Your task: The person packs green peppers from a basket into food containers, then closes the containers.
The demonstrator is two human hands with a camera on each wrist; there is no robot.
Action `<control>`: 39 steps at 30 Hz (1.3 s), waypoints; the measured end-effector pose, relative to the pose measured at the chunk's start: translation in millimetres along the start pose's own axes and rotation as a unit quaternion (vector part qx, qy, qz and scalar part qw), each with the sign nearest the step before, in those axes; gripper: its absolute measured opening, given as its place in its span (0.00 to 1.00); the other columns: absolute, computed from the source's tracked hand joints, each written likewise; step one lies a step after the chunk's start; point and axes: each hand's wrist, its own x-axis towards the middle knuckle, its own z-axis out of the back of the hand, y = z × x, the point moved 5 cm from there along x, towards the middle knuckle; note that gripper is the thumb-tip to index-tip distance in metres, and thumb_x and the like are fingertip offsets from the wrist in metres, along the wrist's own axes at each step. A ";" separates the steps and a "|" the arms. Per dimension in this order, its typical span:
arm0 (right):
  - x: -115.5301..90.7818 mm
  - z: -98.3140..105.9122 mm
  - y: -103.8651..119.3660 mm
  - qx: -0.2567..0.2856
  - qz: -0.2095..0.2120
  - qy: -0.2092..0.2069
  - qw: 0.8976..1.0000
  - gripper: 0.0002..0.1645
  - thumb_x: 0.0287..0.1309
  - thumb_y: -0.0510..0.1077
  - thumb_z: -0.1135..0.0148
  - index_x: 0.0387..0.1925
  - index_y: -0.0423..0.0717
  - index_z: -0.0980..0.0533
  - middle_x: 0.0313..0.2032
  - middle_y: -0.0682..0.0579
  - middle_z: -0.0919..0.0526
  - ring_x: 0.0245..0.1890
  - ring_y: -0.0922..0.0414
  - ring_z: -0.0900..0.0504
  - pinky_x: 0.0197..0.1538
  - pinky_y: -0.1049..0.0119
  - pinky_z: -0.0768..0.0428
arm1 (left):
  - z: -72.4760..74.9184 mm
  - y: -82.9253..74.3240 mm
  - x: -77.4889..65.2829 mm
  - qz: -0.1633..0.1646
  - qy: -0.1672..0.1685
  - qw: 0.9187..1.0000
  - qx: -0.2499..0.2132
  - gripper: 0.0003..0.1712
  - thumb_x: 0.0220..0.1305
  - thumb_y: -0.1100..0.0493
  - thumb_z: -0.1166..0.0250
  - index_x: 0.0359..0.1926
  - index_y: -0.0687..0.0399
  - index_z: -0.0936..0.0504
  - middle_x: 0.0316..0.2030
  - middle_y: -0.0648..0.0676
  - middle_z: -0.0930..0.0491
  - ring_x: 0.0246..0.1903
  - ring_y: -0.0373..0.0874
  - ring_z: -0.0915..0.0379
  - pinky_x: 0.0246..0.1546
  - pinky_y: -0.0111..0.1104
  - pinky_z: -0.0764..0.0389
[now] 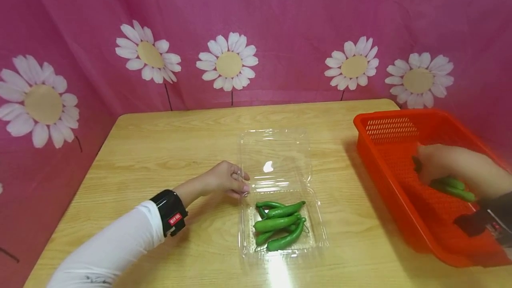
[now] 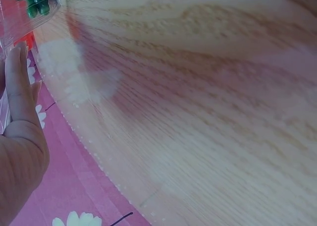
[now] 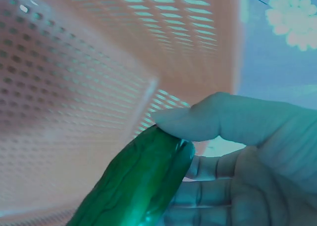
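Observation:
A clear plastic clamshell container lies with its lid raised, and several green peppers rest in its base. At its left edge, near the hinge, my left hand pinches the plastic between thumb and fingers. That hand shows at the far left of the left wrist view, beside the container's side. Inside the red basket, my right hand is blurred. In the right wrist view, the right hand grips a green pepper by its end, thumb on top.
The red perforated basket stands on the table's right side, with green peppers below my right hand. The wooden table extends to a pink curtain with white flowers behind it.

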 end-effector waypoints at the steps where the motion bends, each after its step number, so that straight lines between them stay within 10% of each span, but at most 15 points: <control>1: -1.8 5.1 2.2 -0.004 -0.002 -0.005 1.000 0.21 0.29 0.39 0.35 0.27 0.36 0.36 0.22 0.51 0.32 0.22 0.56 0.34 0.21 0.69 0.32 | 0.1 -0.3 -0.1 0.001 0.001 1.000 -0.002 0.23 0.54 0.68 0.36 0.50 0.76 0.30 0.31 0.62 0.17 0.24 0.40 0.20 0.31 0.33 0.15; 21: -4.3 41.3 83.7 -0.024 0.060 -0.023 0.998 0.13 0.41 0.35 0.38 0.24 0.43 0.36 0.17 0.53 0.34 0.16 0.59 0.34 0.19 0.71 0.35 | -3.4 -1.6 0.9 -0.003 -0.005 1.000 0.007 0.24 0.55 0.68 0.36 0.51 0.76 0.31 0.31 0.60 0.17 0.24 0.40 0.21 0.29 0.32 0.15; 39: -8.6 37.9 201.8 -0.190 0.109 -0.039 0.975 0.15 0.39 0.37 0.38 0.28 0.44 0.37 0.16 0.54 0.34 0.17 0.59 0.37 0.14 0.71 0.40 | -2.1 -4.0 -4.0 -0.005 -0.012 1.000 -0.011 0.25 0.57 0.69 0.39 0.54 0.77 0.34 0.30 0.60 0.17 0.24 0.39 0.20 0.30 0.32 0.15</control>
